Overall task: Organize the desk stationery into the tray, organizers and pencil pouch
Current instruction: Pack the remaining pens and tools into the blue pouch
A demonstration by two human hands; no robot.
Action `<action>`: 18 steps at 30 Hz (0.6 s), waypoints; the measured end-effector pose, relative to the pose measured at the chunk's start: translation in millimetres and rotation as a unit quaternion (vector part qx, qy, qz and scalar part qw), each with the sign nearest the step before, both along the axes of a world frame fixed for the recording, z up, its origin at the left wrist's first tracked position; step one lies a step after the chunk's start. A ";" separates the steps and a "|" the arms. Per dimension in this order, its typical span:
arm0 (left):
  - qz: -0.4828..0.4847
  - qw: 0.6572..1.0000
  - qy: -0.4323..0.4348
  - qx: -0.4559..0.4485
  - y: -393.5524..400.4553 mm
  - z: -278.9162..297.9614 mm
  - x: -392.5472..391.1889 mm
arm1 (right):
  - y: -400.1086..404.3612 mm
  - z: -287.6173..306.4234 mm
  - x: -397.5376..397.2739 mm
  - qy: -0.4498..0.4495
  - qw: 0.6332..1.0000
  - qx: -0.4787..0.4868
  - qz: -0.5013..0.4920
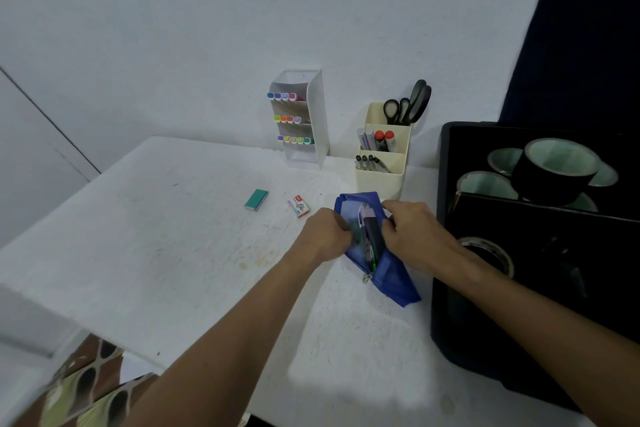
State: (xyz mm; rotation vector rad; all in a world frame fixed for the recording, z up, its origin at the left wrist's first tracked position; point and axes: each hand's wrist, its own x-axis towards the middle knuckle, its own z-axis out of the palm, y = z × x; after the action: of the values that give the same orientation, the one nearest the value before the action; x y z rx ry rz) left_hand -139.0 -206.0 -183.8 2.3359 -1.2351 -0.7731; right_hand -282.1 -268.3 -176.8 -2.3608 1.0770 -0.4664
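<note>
Head view — both hands (329,232) grip blue pouch (391,274).

Bare white wall (173,28) behind the desk, dark curtain (595,28) at right, brown patterned fabric (86,388) at lower left

pencil pouch (391,274): blue see-through mesh cloth
desk (173,236): white, matt, scuffed
tray (540,288): black, matt
organizers (381,177): smooth plastic, cream and white
</note>
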 end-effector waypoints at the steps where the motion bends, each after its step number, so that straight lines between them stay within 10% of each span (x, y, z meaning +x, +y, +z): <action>1: 0.003 1.000 -0.003 0.000 2.4 0.4 3.8 | -0.4 -0.7 0.1 0.000 1.000 -0.001 0.003; 18: 0.049 0.983 -0.045 0.173 94.9 7.1 71.9 | 1.1 1.0 0.6 0.022 1.000 0.002 0.018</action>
State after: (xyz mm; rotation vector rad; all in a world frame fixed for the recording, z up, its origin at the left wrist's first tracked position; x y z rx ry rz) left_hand -67.2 -111.1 -176.8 2.7146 -1.0809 -0.9186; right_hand -281.5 -267.2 -175.8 -2.3931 1.0531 -0.4006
